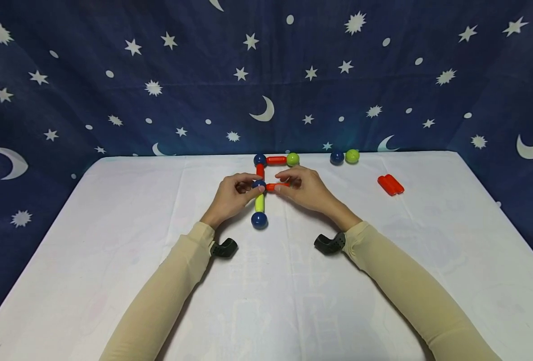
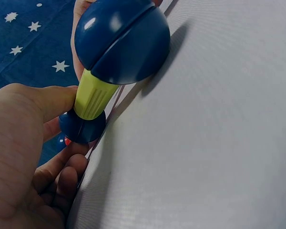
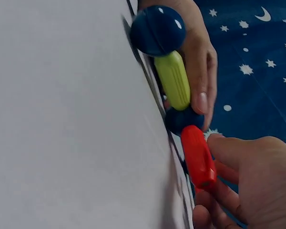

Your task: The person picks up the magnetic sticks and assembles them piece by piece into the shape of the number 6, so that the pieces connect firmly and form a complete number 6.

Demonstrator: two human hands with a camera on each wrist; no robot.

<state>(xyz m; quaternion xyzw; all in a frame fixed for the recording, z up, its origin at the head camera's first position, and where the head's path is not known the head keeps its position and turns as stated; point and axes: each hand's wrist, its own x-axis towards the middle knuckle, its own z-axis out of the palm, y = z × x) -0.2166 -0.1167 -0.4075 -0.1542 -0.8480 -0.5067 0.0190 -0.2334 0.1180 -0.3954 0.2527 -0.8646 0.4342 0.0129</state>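
Note:
A chain of balls and rods lies at the middle of the table. My left hand [image 1: 232,195] pinches its middle blue ball [image 2: 81,128] between thumb and fingers. In my right hand [image 1: 309,189] a red rod [image 3: 198,155] is held, its inner end against that ball. From the ball a yellow-green rod [image 1: 259,203] runs toward me to another blue ball [image 1: 259,220]. On the far side a second red rod [image 1: 260,171] leads to the far blue ball [image 1: 259,160], from which a sideways red rod [image 1: 276,160] reaches a green ball [image 1: 292,159].
Near the back edge, right of the chain, a loose blue ball [image 1: 336,158] sits beside a loose green ball [image 1: 352,156]. Farther right lie two red rods [image 1: 390,185] side by side. A dark starry cloth [image 1: 266,75] hangs behind the white table [image 1: 113,240].

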